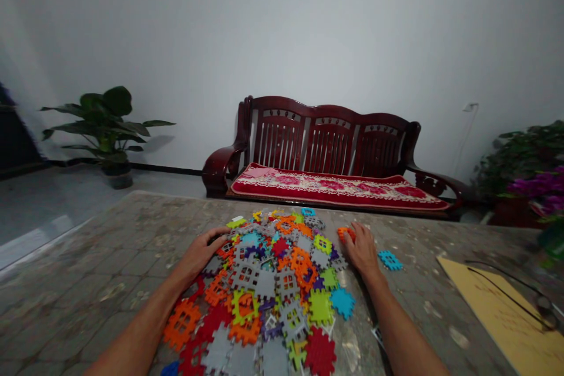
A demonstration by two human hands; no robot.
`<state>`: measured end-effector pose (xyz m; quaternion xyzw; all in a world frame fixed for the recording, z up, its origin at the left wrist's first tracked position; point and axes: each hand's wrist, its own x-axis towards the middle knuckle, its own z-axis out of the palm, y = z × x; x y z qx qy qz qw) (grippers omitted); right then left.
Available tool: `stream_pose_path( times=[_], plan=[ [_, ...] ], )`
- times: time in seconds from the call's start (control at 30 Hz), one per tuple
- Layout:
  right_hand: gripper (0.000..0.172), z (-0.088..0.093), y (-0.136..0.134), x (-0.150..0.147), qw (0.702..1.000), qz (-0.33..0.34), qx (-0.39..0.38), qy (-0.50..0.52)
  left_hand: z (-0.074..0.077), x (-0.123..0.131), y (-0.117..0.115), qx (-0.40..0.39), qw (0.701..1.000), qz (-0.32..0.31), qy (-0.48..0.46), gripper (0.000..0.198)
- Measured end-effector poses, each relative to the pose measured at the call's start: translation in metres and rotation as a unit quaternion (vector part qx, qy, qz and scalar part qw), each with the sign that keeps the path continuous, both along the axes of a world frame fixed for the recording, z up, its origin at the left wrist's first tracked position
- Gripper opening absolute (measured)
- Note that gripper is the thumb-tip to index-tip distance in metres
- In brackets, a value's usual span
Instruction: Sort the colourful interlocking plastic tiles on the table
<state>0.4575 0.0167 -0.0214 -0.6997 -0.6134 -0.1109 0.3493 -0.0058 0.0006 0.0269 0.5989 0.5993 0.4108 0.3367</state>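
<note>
Plastic tiles [273,282] in orange, grey, green, red, purple and blue lie heaped in the middle of a stone-patterned table [110,270], the heap running from the near edge out to the table's far half. The left hand [203,251] rests palm down at the heap's left edge, fingers loosely curved and touching the outer tiles, gripping nothing. The right hand [362,248] lies palm down at the heap's right edge, its fingers stretched onto an orange tile [344,234] at the far right of the heap; whether they pinch it I cannot tell. A blue tile [390,259] sits alone just right of that hand. A yellow sheet [506,311] with a dark cord [506,299] on it lies near right. Beyond the table stands a dark wooden bench [328,141] with a red cushion [335,187], a plant [103,123] far left, flowers [540,185] far right
</note>
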Motion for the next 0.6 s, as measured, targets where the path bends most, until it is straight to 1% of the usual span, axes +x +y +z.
stream_pose_path(
  times=[0.1,0.2,0.3,0.4,0.5,0.6],
  plan=[
    [0.044,-0.001,0.001,0.003,0.998,0.015,0.058,0.02,-0.001,0.0,-0.001,0.012,1.0,-0.02,0.005,0.053],
    [0.044,0.001,0.001,0.003,0.993,0.034,0.105,0.047,0.003,0.003,-0.004,0.029,0.998,-0.05,0.012,0.054],
    [0.043,0.005,-0.003,0.005,0.988,0.043,0.12,0.091,0.007,0.009,-0.007,0.036,0.996,-0.076,0.009,0.053],
    [0.044,0.012,-0.013,0.018,0.987,0.014,0.094,0.126,0.009,0.014,-0.01,0.034,0.996,-0.086,0.007,0.054],
    [0.049,0.018,-0.03,0.043,0.989,-0.057,0.04,0.126,0.009,0.016,-0.011,0.013,0.995,-0.102,0.005,0.059],
    [0.052,0.019,-0.047,0.069,0.986,-0.128,-0.037,0.099,0.01,0.011,-0.012,-0.033,0.992,-0.12,-0.03,0.063]
  ],
)
